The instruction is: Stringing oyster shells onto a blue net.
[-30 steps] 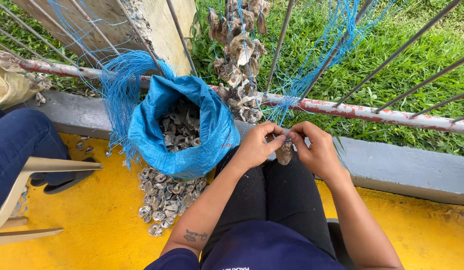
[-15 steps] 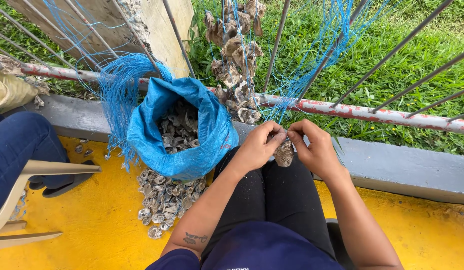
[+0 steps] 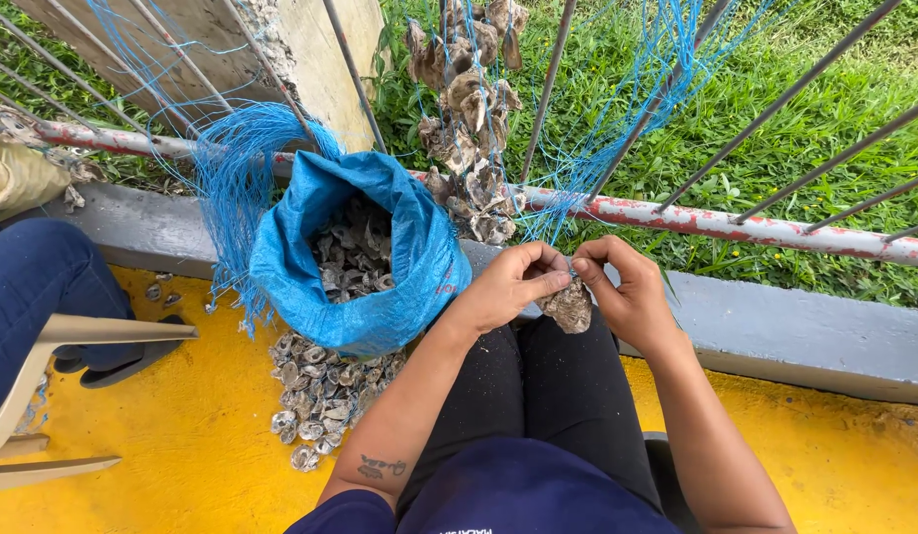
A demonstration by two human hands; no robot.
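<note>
Left hand (image 3: 513,282) and right hand (image 3: 622,287) fingertip to fingertip, both pinched on one oyster shell (image 3: 569,307) above the lap.

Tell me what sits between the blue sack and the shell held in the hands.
In the head view, the left hand and its forearm lie between the blue sack and the shell; the right hand grips the shell's far side.

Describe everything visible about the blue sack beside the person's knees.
The blue sack looks like woven plastic, its mouth rolled down into a thick crumpled rim. It stands open and slumped on the yellow floor against the grey kerb, left of the person's legs. Inside is a heap of grey-brown shells; more shells lie spilled on the floor at its base. A bundle of blue twine hangs from the railing against its left side. Neither hand touches it.
</note>
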